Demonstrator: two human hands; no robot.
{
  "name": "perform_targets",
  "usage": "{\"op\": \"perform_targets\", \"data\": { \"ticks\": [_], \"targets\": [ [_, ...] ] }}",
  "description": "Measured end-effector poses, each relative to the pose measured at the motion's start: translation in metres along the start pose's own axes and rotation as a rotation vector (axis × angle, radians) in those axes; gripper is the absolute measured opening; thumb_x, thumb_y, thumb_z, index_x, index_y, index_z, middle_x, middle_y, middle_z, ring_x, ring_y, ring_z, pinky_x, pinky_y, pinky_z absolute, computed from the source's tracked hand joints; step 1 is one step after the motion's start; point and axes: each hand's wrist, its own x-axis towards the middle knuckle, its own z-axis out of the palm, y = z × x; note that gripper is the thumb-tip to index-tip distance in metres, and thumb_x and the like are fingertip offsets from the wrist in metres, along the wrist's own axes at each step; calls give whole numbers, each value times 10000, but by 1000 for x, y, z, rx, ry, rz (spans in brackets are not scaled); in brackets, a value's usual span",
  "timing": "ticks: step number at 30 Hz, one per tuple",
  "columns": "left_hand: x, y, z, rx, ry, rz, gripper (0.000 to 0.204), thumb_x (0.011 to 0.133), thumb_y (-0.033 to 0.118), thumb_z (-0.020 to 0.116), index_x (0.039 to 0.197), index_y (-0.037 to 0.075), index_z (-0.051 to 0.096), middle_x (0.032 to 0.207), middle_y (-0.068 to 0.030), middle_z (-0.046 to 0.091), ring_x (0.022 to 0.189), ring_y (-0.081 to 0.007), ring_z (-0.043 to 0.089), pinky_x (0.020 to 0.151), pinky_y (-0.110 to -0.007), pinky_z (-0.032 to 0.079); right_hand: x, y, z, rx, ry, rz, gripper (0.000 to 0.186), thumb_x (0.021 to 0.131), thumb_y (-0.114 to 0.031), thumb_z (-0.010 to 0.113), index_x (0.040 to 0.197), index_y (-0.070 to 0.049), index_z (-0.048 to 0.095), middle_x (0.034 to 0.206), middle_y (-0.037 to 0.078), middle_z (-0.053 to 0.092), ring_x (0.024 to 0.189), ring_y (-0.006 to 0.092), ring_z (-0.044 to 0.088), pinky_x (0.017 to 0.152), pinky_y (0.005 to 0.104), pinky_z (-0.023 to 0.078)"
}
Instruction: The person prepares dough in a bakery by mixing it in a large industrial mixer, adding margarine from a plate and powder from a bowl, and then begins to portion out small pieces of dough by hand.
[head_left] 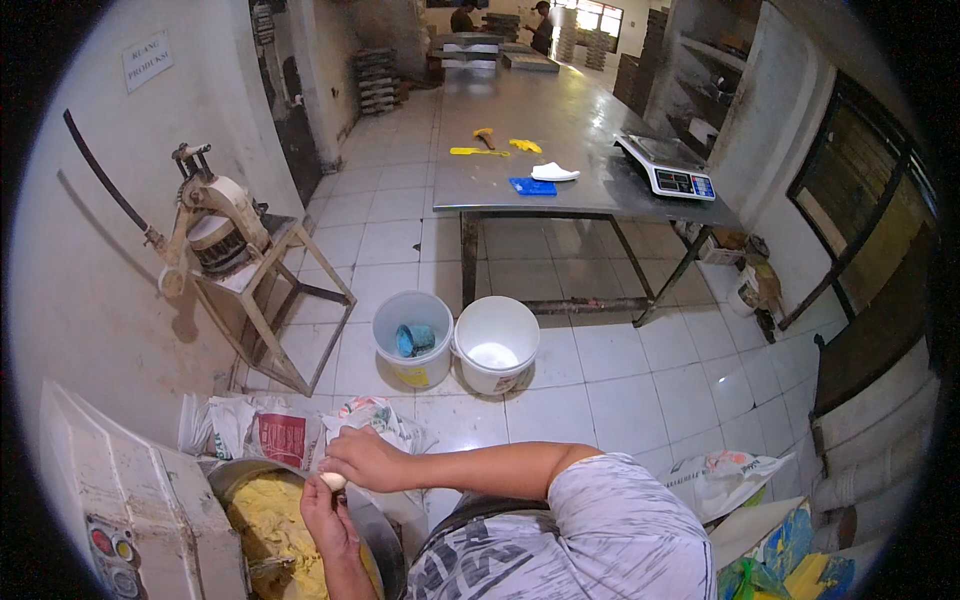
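Note:
My left hand [328, 522] is closed around a small off-white rounded thing [333, 481], too small to name for sure. My right hand [362, 458] reaches across from the right, its fingers bent and touching that thing from above. Both hands are over the right rim of a large metal mixing bowl [385, 540]. Soft yellow dough [270, 525] fills much of the bowl. Part of a metal mixing tool [268, 566] shows in the dough, at the lower left.
Beside the bowl stands a white machine housing [130, 490] with buttons. Sacks [375, 420] lie behind the bowl. Ahead are two white buckets [497, 345], one holding blue items. A steel table [570, 110] carries a scale [665, 165]. A hand-levered press [225, 225] stands left.

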Motion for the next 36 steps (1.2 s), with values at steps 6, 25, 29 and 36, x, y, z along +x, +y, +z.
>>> {"op": "perform_targets", "data": {
  "ticks": [6,25,29,36],
  "targets": [
    [-10,8,21,238,61,166,220,928,230,532,1063,57,543,969,-20,582,835,-73,535,681,-205,414,12,11,-5,479,-131,286,408,903,-374,517,782,5,612,656,80,585,628,152,540,586,292,426],
    [-17,27,27,50,163,-9,385,958,335,456,1165,16,512,958,-69,590,769,-116,524,683,-222,418,12,9,-10,220,39,16,188,829,-264,604,880,-99,678,779,66,609,774,244,507,780,355,388],
    [-15,16,2,13,-64,-221,473,954,363,445,1253,-2,435,1103,-126,563,913,-160,551,777,-270,451,14,-9,-20,56,206,-40,198,834,-280,579,895,-116,672,836,66,555,897,272,466,760,404,365],
    [-11,16,9,-215,12,-122,409,948,296,478,1234,6,446,1129,-112,547,1045,-189,541,906,-315,444,-2,-8,0,4,88,-178,187,786,-233,632,898,-85,655,919,42,561,958,249,470,780,378,363]
  ]
}}
